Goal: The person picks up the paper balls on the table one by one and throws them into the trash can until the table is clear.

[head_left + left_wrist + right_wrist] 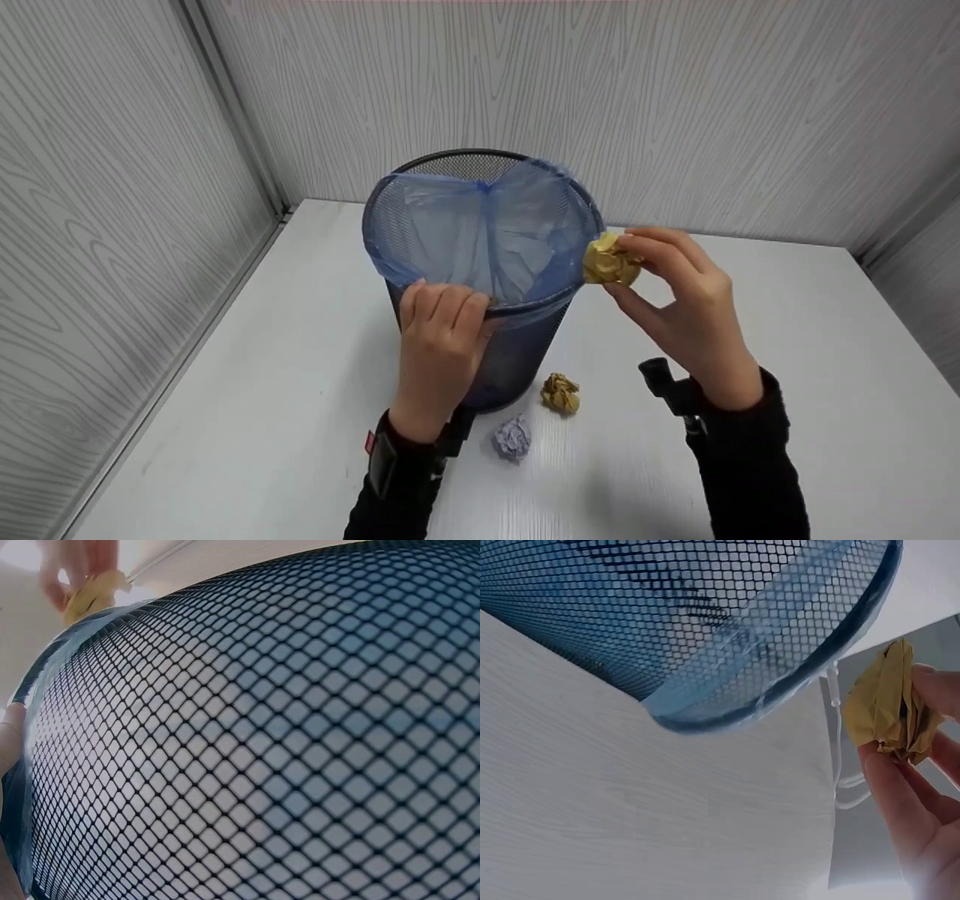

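Note:
A black mesh wastebasket (517, 360) stands on the white table, lined with a thin blue plastic bag (450, 232) folded over its rim. My left hand (442, 337) grips the near rim, fingers curled over the edge and the bag. Between the thumb and fingers of my right hand (690, 300) is a crumpled yellow paper ball (611, 260), beside the basket's right rim. The right wrist view shows the same paper ball (891, 709) pinched at the fingertips. In the left wrist view the basket's mesh (247, 735) fills most of the picture.
Another crumpled yellow paper ball (560, 394) lies on the table by the basket's foot. A crumpled pale purple paper ball (513, 438) lies just nearer. Grey wood-grain panels (570, 97) rise behind the table (247, 390) and at both sides.

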The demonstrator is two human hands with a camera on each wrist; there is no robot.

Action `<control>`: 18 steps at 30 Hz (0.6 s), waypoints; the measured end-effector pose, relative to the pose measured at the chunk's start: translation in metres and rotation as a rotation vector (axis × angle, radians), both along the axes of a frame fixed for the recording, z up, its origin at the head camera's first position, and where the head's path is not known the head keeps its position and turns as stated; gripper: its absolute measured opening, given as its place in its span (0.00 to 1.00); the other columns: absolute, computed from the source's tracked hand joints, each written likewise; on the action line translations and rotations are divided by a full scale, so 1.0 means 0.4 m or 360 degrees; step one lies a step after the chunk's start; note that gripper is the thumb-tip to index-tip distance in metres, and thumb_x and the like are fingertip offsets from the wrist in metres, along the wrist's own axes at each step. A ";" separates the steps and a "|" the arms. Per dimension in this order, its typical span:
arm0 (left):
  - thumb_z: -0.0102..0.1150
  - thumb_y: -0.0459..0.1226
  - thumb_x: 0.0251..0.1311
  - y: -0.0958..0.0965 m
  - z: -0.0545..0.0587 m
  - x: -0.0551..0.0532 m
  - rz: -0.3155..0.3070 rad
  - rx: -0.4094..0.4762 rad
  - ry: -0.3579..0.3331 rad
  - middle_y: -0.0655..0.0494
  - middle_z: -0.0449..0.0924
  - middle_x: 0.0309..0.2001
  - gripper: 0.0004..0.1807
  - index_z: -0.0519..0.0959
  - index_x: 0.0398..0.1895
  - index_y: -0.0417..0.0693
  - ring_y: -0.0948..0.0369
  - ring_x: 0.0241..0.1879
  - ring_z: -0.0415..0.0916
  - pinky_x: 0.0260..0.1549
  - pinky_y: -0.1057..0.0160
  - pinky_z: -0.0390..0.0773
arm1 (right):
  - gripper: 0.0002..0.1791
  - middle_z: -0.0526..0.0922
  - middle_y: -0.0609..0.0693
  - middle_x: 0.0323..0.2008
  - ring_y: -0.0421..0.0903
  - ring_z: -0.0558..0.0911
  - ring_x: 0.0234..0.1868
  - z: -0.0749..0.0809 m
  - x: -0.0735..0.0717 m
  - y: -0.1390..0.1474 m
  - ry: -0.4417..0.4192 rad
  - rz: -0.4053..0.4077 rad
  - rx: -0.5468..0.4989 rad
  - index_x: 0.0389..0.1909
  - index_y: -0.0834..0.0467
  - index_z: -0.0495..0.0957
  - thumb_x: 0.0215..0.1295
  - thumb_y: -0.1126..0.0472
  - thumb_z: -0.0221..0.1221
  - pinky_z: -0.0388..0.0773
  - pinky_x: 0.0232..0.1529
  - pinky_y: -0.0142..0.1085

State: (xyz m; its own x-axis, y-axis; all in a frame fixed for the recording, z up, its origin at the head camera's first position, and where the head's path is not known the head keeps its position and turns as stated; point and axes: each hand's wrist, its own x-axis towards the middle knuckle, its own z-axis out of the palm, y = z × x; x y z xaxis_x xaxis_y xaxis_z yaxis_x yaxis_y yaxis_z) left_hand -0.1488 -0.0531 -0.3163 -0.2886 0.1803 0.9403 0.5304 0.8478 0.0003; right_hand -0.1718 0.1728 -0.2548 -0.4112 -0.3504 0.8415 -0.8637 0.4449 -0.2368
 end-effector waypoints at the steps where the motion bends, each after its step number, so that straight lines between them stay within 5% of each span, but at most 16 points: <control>1: 0.47 0.46 0.58 -0.001 -0.001 0.000 0.0001 0.0002 -0.0004 0.51 0.68 0.29 0.15 0.70 0.29 0.42 0.53 0.32 0.64 0.44 0.51 0.62 | 0.26 0.74 0.58 0.41 0.47 0.76 0.40 0.008 -0.003 -0.012 0.0012 0.0025 0.0023 0.43 0.66 0.74 0.37 0.79 0.65 0.69 0.43 0.26; 10: 0.45 0.45 0.61 -0.006 -0.002 -0.002 -0.0001 0.0007 -0.0001 0.51 0.68 0.29 0.15 0.70 0.29 0.41 0.53 0.32 0.63 0.44 0.50 0.61 | 0.23 0.73 0.57 0.44 0.48 0.75 0.41 0.018 -0.050 -0.077 0.0025 0.0144 0.0225 0.45 0.64 0.72 0.44 0.73 0.64 0.70 0.39 0.31; 18: 0.48 0.44 0.59 -0.003 -0.002 -0.008 -0.0007 -0.0022 -0.0013 0.50 0.68 0.29 0.14 0.70 0.29 0.40 0.52 0.32 0.64 0.44 0.50 0.61 | 0.21 0.74 0.55 0.43 0.46 0.75 0.37 -0.001 -0.063 -0.076 -0.0013 0.0176 0.0169 0.44 0.64 0.73 0.45 0.74 0.63 0.70 0.38 0.31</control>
State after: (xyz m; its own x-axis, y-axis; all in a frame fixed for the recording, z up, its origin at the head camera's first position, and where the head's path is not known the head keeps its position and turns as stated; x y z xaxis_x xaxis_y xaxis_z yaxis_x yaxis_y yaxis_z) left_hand -0.1521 -0.0544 -0.3170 -0.2957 0.1943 0.9353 0.5339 0.8455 -0.0068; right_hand -0.1970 0.1426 -0.2552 -0.3720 -0.4810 0.7939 -0.9070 0.3701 -0.2008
